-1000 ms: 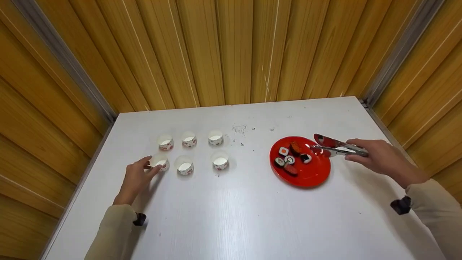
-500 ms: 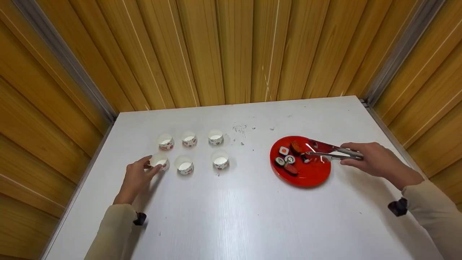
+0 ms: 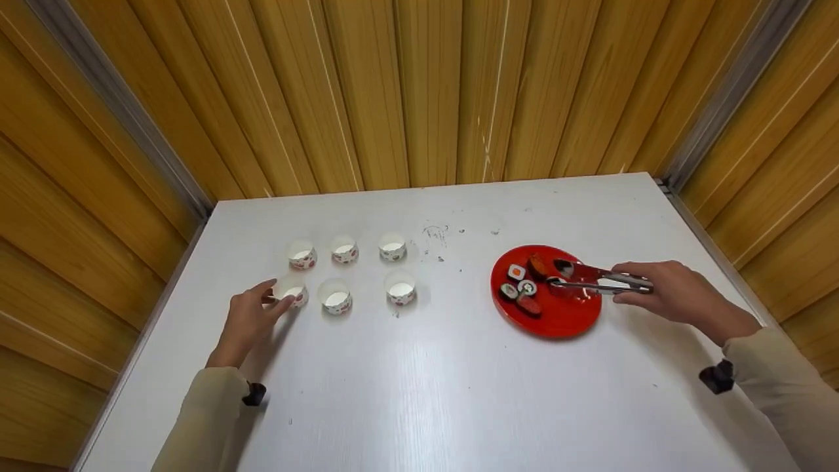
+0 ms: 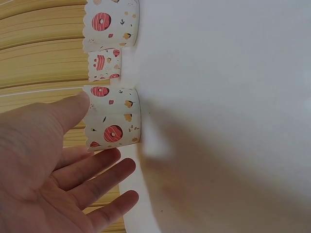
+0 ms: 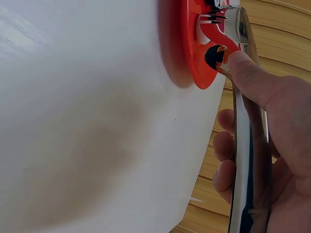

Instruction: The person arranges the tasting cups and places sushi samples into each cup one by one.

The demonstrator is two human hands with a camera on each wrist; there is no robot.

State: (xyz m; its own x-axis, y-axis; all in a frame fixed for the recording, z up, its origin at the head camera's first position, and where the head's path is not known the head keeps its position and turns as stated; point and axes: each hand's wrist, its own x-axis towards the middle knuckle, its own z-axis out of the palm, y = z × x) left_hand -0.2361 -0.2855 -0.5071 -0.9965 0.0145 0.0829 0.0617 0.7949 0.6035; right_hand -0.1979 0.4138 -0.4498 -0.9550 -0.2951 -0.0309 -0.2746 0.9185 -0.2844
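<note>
At the left, my left hand (image 3: pixel 248 321) holds a white paper baking cup (image 3: pixel 296 295) between thumb and fingers; the cup stands upright on the table. Red donut prints show on this cup's side in the left wrist view. Over on the right, my right hand (image 3: pixel 682 294) grips metal tongs (image 3: pixel 630 282), their tips over a red plate (image 3: pixel 560 328). The tips are at a black-and-white rice ball (image 3: pixel 556 280), partly hidden by them; whether they pinch it is unclear. Toy-like sushi pieces lie beside it: an orange-topped one (image 3: pixel 537 265), a red-topped one (image 3: pixel 528 304) and several rolls (image 3: pixel 516 273).
Several more printed paper cups stand in two rows left of the plate, among them a front middle one (image 3: pixel 337 300) and a back right one (image 3: pixel 392 248). The white table (image 3: pixel 419 393) carries small dark marks. Yellow wood-patterned walls (image 3: pixel 419 98) enclose its back and sides.
The tongs have moved left and down from the plate's right side to the rice ball, and their arms have come closer together. My left hand stays at the same cup.
</note>
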